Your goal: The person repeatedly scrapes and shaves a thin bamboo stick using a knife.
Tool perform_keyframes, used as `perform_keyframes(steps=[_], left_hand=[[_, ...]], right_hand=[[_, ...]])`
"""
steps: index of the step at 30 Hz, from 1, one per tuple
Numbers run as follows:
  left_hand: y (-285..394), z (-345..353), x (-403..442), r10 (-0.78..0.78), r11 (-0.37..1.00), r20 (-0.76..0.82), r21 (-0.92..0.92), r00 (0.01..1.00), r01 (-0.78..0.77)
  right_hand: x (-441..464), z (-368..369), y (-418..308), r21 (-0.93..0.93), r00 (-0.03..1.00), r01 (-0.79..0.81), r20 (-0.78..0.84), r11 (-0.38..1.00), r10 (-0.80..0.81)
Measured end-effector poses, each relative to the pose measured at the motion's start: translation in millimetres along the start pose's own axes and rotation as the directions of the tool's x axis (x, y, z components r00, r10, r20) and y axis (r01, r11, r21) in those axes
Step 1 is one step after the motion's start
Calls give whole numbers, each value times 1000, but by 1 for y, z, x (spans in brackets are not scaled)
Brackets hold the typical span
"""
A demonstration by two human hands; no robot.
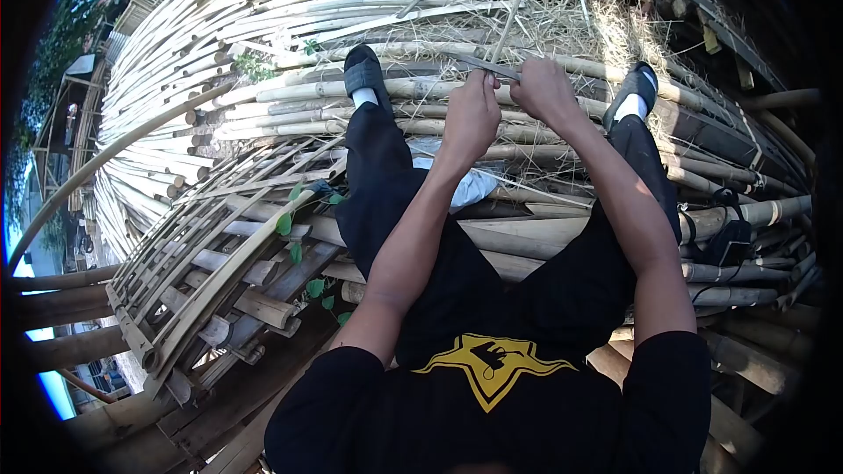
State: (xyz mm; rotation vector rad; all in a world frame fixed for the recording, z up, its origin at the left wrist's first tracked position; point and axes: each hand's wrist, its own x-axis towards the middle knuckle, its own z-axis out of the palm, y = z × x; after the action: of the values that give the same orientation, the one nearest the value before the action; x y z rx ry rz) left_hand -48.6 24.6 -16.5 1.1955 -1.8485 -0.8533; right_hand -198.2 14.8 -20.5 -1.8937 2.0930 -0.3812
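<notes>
Currently in hand: a long, thin, pale bamboo strip, slanting from the top edge down to the meeting point of both hands, ahead of the knees and between the feet.
Blade: a narrow, flat, grey, metal-looking knife, lying across the strip's near end, its tip pointing left past the left fingertips.
Left hand: fingers curled narrow, thumb up, pinching the near end of the strip just under the blade; the exact grip is too small to tell.
Right hand: a closed fist around the knife's grip, which the fingers hide; it is just beside the left hand.
Between the legs: a crumpled whitish sheet or bag, lying on bamboo below the left wrist.
Legs: black trousers spread apart, with white socks and dark slip-on sandals resting on the bamboo.
Torso: a black T-shirt with a yellow, pointed emblem.
Underfoot: rows of round, pale bamboo poles, running crosswise.
Shavings: dry, straw-coloured slivers, scattered beyond the hands, partly sunlit.
Left side: a lattice of split bamboo slats, green vine leaves at its edge.
Right side: a small black device with a cord, near the right knee.
Far left: a big fanned stack of pale bamboo, in bright light.
</notes>
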Motion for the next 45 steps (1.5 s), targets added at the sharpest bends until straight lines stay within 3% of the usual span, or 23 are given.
perform_keyframes(steps=[2, 9, 11, 13, 15, 18, 21, 23, 25, 27, 29, 30, 33, 39, 41, 43, 45], left_hand=[[1, 1, -4, 27, 1000, 19, 12, 999, -27], [-3, 5, -15, 130, 991, 24, 23, 991, -130], [-6, 6, -15, 135, 990, 42, 27, 990, -136], [-4, 3, -12, 117, 993, 51, 27, 992, -119], [-4, -5, -6, -16, 1000, 71, 14, 997, 15], [-10, -5, -3, -14, 999, 17, 30, 1000, 13], [-14, -4, -3, 63, 997, -44, 52, 997, -61], [-10, -2, -8, 86, 995, -18, 59, 996, -85], [-14, 3, -8, 93, 992, -4, 90, 996, -92], [-12, 5, -5, 101, 988, 3, 120, 995, -101], [-7, 1, -8, 4, 999, 41, 50, 999, -6], [-6, 1, -11, 41, 998, 39, 45, 998, -43], [-10, 10, -15, 134, 987, 34, 83, 990, -136], [-8, 10, -16, 82, 996, 66, 11, 994, -83], [-8, 12, -19, 103, 995, 62, -1, 993, -103], [6, 2, -36, 24, 1000, 171, 1, 985, -24], [-3, 3, -44, 49, 995, 190, -90, 981, -32]], right_hand=[[2, -5, 2, 19, 993, -97, -68, 995, 99], [23, 2, 39, 11, 986, -162, -42, 987, 162], [33, -6, 63, -70, 976, -212, -68, 975, 207], [32, -8, 57, -61, 974, -206, -109, 977, 199], [27, -6, 43, 81, 976, -206, -50, 975, 211], [11, -1, 12, 48, 996, -84, 45, 995, 82], [1, 4, -4, 59, 993, -75, 90, 995, 70], [3, 7, 7, 76, 993, -93, 77, 993, 87], [7, 8, 18, 2, 998, 15, -54, 1000, -14], [15, 13, 24, 0, 999, -24, -30, 1000, 24], [19, 15, 30, -42, 995, -99, -27, 994, 98], [22, 7, 40, -24, 988, -151, -7, 988, 151], [33, 2, 66, -69, 980, -151, -139, 986, 140], [40, 1, 75, -118, 983, -164, -99, 979, 153], [43, 1, 86, -161, 977, -212, -54, 964, 206], [51, -9, 126, 38, 846, -521, -104, 852, 522], [49, -37, 178, 66, 795, -578, -177, 813, 579]])
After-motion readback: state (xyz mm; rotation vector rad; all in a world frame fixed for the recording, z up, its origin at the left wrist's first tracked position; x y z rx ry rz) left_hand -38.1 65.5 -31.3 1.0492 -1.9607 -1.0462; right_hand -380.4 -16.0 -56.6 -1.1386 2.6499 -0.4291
